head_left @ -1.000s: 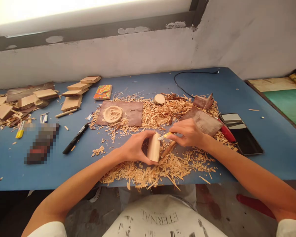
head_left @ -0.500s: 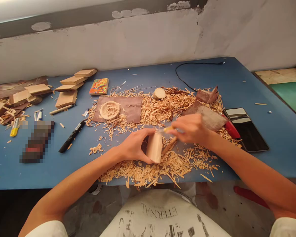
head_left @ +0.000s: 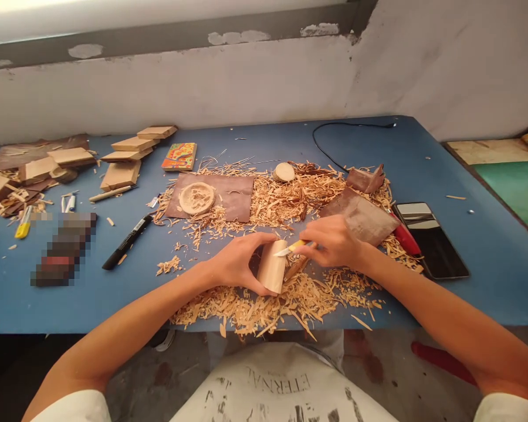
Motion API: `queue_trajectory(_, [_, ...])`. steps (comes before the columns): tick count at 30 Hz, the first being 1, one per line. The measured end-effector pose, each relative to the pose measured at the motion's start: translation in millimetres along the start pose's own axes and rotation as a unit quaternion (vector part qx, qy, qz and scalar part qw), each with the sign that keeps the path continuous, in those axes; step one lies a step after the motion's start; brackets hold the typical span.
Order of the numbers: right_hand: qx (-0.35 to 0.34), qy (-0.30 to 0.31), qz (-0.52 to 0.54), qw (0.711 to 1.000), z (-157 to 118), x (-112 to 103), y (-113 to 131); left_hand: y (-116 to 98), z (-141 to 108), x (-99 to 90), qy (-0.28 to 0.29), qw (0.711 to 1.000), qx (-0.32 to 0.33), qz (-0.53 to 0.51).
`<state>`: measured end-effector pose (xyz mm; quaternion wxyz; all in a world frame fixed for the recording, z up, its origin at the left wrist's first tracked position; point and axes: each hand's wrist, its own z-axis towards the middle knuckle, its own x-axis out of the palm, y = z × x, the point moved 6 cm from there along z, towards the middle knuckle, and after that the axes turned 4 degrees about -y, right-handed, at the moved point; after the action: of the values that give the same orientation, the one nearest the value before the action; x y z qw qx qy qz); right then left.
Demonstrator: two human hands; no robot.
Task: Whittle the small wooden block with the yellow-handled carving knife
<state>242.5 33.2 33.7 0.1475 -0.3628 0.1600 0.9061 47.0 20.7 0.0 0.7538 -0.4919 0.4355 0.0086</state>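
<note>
A pale wooden block (head_left: 271, 271) with a rounded face is gripped at its ends by my left hand (head_left: 242, 262), thumb at the near end and fingers at the far end. My right hand (head_left: 332, 241) is closed around the yellow handle of a craft knife (head_left: 286, 251). The blade lies against the block's upper right side. Beneath both hands spreads a heap of wood shavings (head_left: 264, 308). Just beyond them, a round carved wooden dish (head_left: 197, 198) rests on a brown sheet (head_left: 240, 196).
On the right lie a phone (head_left: 437, 246), a red-handled tool (head_left: 407, 237) and sandpaper-like sheets (head_left: 358, 214). A black marker (head_left: 127, 241), a yellow cutter (head_left: 23, 223) and stacked wooden blocks (head_left: 121, 174) are on the left. A black cable (head_left: 319, 140) curves at the back.
The knife blade has moved slightly left and down onto the block's face, with my right hand following. My left hand keeps its hold on the block. The camera view has shifted a little.
</note>
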Motion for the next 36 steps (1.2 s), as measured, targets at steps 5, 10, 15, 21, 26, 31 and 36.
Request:
queue_trajectory(5, [-0.014, 0.016, 0.000, 1.000, 2, -3, 5, -1, 1, -0.3, -0.004, 1.000, 0.005, -0.002])
queue_trajectory(10, [0.003, 0.050, 0.024, 0.998, 5, -1, 3, 1, -1, 0.0, -0.005, 1.000, -0.003, -0.010])
queue_trajectory(15, [-0.003, 0.053, 0.025, 0.998, 0, 1, -5, 1, -1, -0.5, -0.007, 1.000, 0.003, -0.004])
queue_trajectory(21, [-0.022, 0.036, -0.020, 0.999, -1, -3, -12, 1, 0, 0.1, -0.004, 1.000, 0.010, -0.002])
queue_trajectory(26, [0.011, 0.017, -0.067, 0.998, 2, -10, -29, 1, -1, -1.0, 0.000, 1.000, 0.012, 0.007])
queue_trajectory(31, [0.162, -0.062, -0.128, 0.977, -5, -37, -69, 2, -1, -0.8, 0.017, 1.000, 0.002, 0.007])
queue_trajectory(36, [0.065, 0.000, 0.001, 0.998, 2, -19, -27, 2, 0, -0.5, 0.007, 1.000, -0.004, -0.004])
